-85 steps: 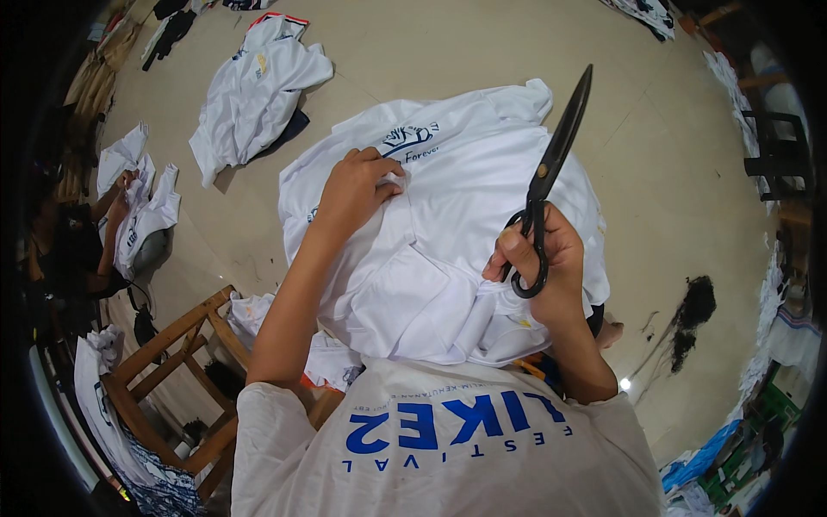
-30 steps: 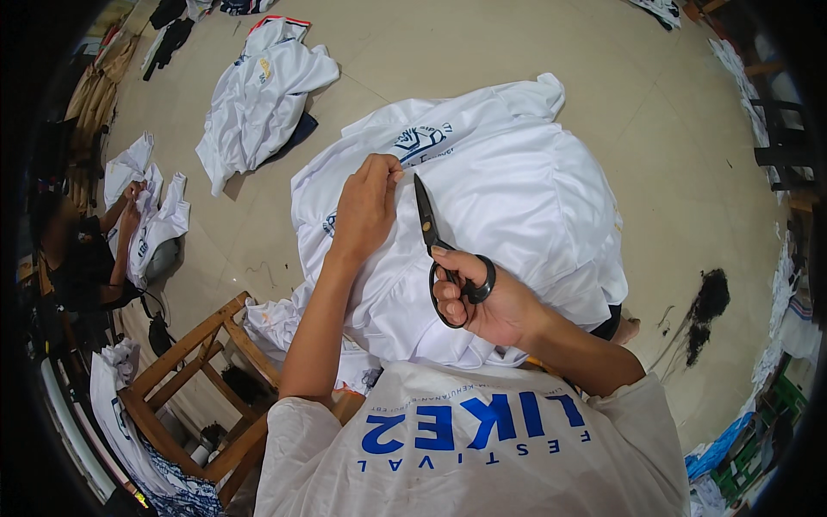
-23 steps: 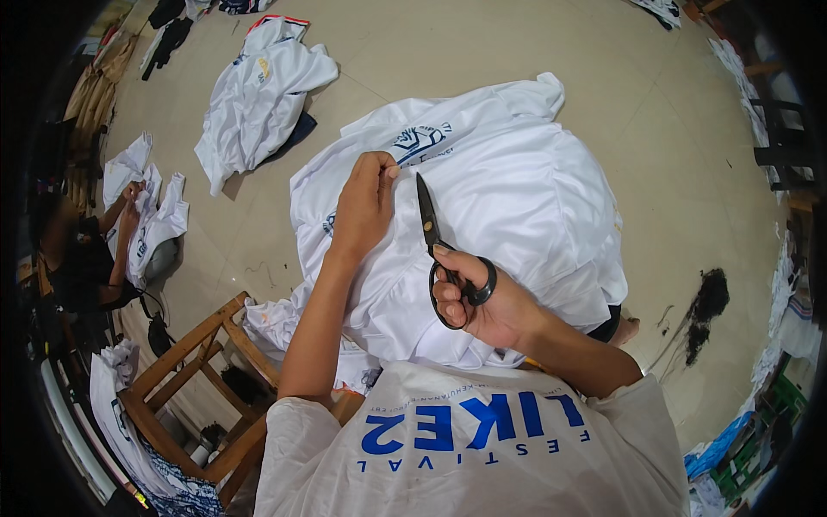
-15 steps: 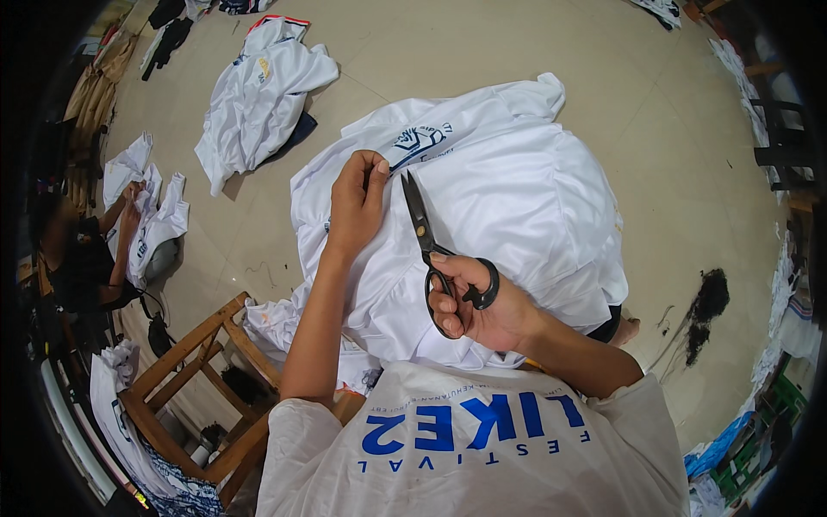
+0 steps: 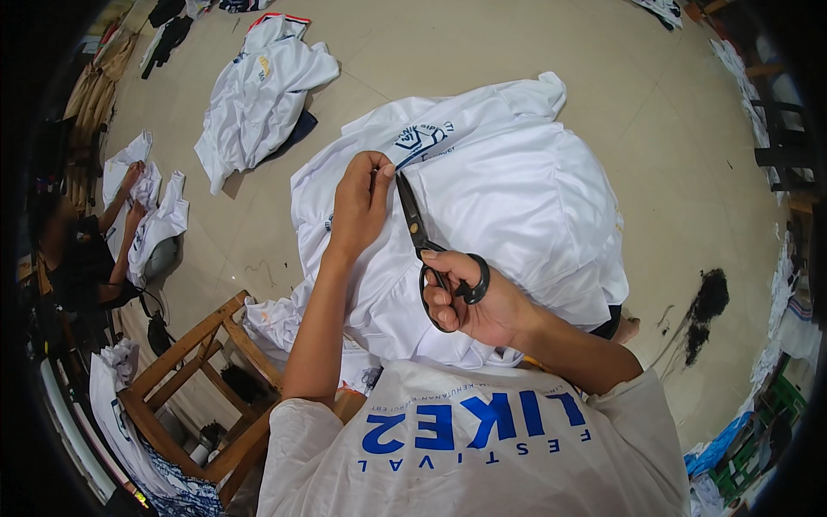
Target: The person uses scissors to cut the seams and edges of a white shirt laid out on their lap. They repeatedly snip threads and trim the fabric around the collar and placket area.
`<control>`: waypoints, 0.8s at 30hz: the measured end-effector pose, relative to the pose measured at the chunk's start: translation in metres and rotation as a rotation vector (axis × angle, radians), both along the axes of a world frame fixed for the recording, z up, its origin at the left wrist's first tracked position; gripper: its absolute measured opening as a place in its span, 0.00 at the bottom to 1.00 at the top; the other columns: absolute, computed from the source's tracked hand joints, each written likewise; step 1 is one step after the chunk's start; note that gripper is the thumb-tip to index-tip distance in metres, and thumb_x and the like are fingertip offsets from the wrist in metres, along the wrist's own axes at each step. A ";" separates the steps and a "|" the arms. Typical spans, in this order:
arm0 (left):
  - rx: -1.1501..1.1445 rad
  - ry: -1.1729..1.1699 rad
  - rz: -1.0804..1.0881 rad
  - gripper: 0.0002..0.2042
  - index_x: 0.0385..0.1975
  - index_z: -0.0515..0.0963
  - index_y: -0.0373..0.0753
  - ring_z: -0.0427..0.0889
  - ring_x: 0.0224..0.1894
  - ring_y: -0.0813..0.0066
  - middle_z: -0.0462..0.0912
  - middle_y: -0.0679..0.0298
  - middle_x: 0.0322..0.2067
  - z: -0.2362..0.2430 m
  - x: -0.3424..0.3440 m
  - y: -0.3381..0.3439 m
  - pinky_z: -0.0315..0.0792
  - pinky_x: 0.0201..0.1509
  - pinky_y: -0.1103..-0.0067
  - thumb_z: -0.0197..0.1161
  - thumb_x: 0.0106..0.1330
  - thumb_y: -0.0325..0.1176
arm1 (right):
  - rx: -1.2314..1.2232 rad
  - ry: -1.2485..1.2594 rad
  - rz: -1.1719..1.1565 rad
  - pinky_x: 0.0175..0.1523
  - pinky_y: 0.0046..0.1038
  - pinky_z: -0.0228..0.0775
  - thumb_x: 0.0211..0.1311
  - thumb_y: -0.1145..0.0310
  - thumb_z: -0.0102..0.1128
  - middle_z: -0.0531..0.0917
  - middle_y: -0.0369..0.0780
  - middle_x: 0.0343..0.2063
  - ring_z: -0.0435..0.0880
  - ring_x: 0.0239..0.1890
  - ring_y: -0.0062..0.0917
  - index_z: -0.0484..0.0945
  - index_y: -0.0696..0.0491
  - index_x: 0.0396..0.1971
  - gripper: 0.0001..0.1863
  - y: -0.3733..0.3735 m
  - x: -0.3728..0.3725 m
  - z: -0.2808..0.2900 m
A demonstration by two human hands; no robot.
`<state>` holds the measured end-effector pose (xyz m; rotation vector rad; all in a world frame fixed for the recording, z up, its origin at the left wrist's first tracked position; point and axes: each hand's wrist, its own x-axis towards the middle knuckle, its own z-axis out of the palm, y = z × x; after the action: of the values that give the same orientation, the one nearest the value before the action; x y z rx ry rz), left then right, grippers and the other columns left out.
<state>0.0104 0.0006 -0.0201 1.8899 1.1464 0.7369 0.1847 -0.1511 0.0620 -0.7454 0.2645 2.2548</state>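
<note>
A pile of white garments (image 5: 508,185) with dark blue printing lies spread in front of me across my lap. My left hand (image 5: 362,202) is closed in a pinch on the fabric just below the printed emblem. My right hand (image 5: 469,302) grips black scissors (image 5: 412,215) by the handles, with the thumb and fingers at the loops. The blades point up and left, their tips right beside my left fingertips. Whether any cloth or thread is between the blades is too small to tell.
A co-worker (image 5: 77,258) at the left handles white garments (image 5: 159,224). Another white garment heap (image 5: 254,108) lies on the tiled floor (image 5: 637,129). A wooden chair frame (image 5: 177,366) stands at lower left. Black scraps (image 5: 706,306) lie at right; cloth piles line the edges.
My right hand has brought the scissors down and left from raised at the right to beside my left fingertips. My left hand has shifted slightly. The co-worker's hands have moved apart.
</note>
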 end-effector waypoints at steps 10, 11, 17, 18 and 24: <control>0.051 0.099 -0.043 0.06 0.38 0.79 0.33 0.79 0.33 0.62 0.81 0.56 0.34 0.022 0.010 0.012 0.74 0.42 0.70 0.65 0.73 0.29 | -0.020 -0.062 -0.070 0.28 0.24 0.68 0.78 0.51 0.55 0.75 0.31 0.20 0.76 0.20 0.22 0.76 0.47 0.30 0.17 -0.011 0.018 0.008; 0.148 0.122 -0.120 0.05 0.38 0.79 0.33 0.81 0.35 0.61 0.82 0.55 0.35 0.021 0.013 0.020 0.75 0.43 0.71 0.66 0.70 0.28 | -0.006 -0.091 -0.118 0.28 0.24 0.68 0.78 0.52 0.55 0.75 0.31 0.20 0.77 0.20 0.23 0.77 0.47 0.31 0.17 -0.014 0.023 0.009; -0.014 0.349 -0.470 0.07 0.40 0.81 0.34 0.86 0.44 0.57 0.87 0.52 0.41 0.004 0.021 0.072 0.78 0.50 0.69 0.68 0.64 0.23 | 0.082 -0.152 -0.308 0.29 0.26 0.67 0.74 0.53 0.60 0.78 0.33 0.21 0.79 0.22 0.24 0.77 0.48 0.30 0.16 -0.025 0.056 0.009; -0.013 0.391 -0.469 0.07 0.40 0.80 0.34 0.86 0.44 0.57 0.87 0.52 0.40 -0.001 0.027 0.071 0.78 0.50 0.69 0.68 0.64 0.22 | 0.075 -0.163 -0.321 0.28 0.25 0.67 0.74 0.53 0.60 0.78 0.33 0.21 0.80 0.22 0.24 0.77 0.48 0.30 0.16 -0.027 0.059 0.009; 0.038 0.200 -0.140 0.06 0.43 0.78 0.33 0.89 0.40 0.67 0.87 0.54 0.36 0.005 0.027 0.068 0.79 0.47 0.74 0.65 0.70 0.22 | 0.037 -0.137 -0.392 0.28 0.25 0.68 0.74 0.54 0.61 0.78 0.33 0.21 0.80 0.21 0.25 0.79 0.47 0.31 0.14 -0.041 0.072 -0.004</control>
<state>0.0374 0.0689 -0.0150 2.0891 1.1141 0.5042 0.2569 -0.1918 0.0577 -0.7521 0.2763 1.8270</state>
